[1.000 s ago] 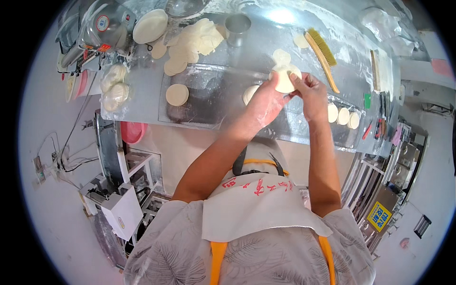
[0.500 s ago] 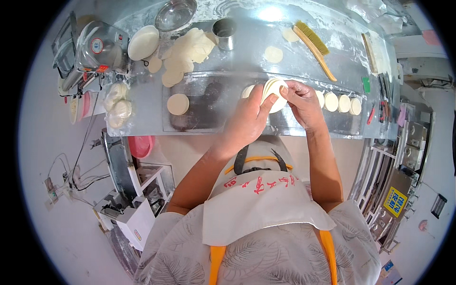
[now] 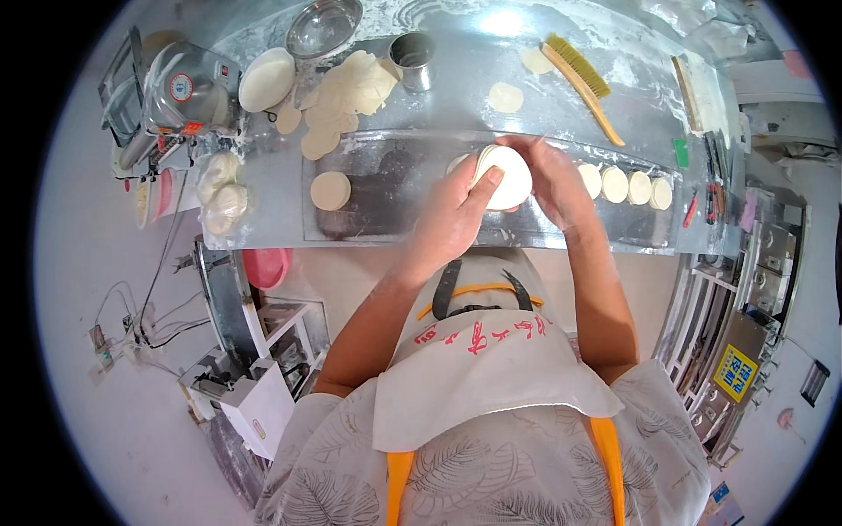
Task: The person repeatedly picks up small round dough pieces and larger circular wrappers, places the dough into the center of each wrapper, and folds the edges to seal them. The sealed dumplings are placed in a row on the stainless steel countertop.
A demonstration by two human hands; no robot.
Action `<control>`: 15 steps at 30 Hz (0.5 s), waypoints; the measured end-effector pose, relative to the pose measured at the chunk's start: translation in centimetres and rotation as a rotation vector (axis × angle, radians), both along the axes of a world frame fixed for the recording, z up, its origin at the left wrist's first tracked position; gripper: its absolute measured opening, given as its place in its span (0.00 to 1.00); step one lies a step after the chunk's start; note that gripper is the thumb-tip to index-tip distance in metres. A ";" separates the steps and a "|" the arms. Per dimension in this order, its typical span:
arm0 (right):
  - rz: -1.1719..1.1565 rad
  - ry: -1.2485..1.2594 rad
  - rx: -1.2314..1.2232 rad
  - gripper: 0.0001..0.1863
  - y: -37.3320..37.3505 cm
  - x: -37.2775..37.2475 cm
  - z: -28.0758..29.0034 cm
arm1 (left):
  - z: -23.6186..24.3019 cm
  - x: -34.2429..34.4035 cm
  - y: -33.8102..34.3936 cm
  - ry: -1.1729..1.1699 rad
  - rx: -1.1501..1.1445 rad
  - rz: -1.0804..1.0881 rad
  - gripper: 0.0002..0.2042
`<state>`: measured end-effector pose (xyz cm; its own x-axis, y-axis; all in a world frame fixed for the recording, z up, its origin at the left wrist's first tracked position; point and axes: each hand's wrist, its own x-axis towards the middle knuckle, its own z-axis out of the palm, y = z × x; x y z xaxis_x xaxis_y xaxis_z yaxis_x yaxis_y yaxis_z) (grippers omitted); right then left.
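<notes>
My left hand (image 3: 454,206) is closed on a stack of round dough wrappers (image 3: 511,181), held tilted above the near part of the worktop. Its thumb lies flat across the top wrapper; its other fingers are mostly hidden beneath the stack. Against the stack's right and far side, my right hand (image 3: 558,186) is cupped with fingers stretched out, its thumb off the wrappers and its outline slightly blurred. Right of it, a row of small wrapper stacks (image 3: 615,186) stands on the dark board. A separate wrapper stack (image 3: 331,190) sits at the board's left end.
Loose dough sheets (image 3: 355,88) lie at the far left near a metal cup (image 3: 413,60), a white bowl (image 3: 267,79) and a steel bowl (image 3: 324,26). A wooden brush (image 3: 581,83) lies far right. Tools (image 3: 712,180) line the right edge; wrapped bundles (image 3: 222,195) sit left.
My right thumb has come off the wrappers, and that hand has shifted to the stack's side. The stack's fanned edges now look more even, with its top face turned up.
</notes>
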<state>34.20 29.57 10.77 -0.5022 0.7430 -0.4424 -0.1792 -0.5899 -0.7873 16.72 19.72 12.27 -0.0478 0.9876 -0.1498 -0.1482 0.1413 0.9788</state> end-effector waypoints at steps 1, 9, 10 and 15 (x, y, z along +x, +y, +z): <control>0.025 0.027 -0.030 0.17 -0.3 0.1 -0.2 | 0.1 0.0 0.1 -0.037 -0.019 -0.015 0.21; -0.092 0.064 0.167 0.11 2.4 3.4 1.3 | 0.2 -1.9 -0.6 -0.287 -0.473 0.058 0.30; -0.062 -0.313 0.466 0.11 4.2 3.7 0.7 | -0.8 -2.3 -1.1 -0.298 -0.458 0.049 0.30; 0.031 -0.924 0.876 0.10 7.5 3.9 0.2 | -8.0 -1.7 -2.8 -0.150 -0.539 -0.102 0.23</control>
<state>38.05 37.10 10.94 -0.2925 0.9562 -0.0044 0.6465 0.1944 -0.7378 15.05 16.93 4.30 0.1046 0.7681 -0.6317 -0.2397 0.6360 0.7335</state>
